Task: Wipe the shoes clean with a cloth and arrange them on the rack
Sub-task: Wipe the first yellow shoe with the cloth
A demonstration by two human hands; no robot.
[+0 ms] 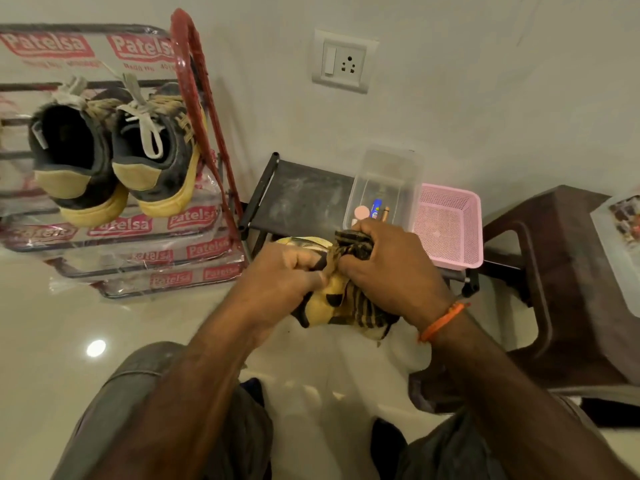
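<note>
A: Item one, shoes on the rack?

B: One pair of dark grey suede sneakers with yellow soles and pale laces [114,157], standing side by side on an upper tier of the red-framed rack wrapped in printed clear plastic [194,98], far left. Judged placed already.

A: Item in hand?

B: One yellow-and-black shoe [325,303], held in mid-air at centre, above the glossy cream floor tiles [69,323]. Left hand [284,271] clamped round it; right hand [391,268] gripping a bunched striped brown-and-black cloth [356,244] pressed against the shoe. Hands close together, nearly touching. Wiping judged under way; this shoe not yet racked. Whether it has a mate I cannot tell.

A: Clearance?

B: Low black shelf [304,199] just beyond the hands, carrying a clear plastic box [388,181] and a pink mesh basket [450,226]. Dark brown plastic stool [571,271] close on the right. Open floor lies left, toward the rack; the red side rail is the edge to mind.
</note>
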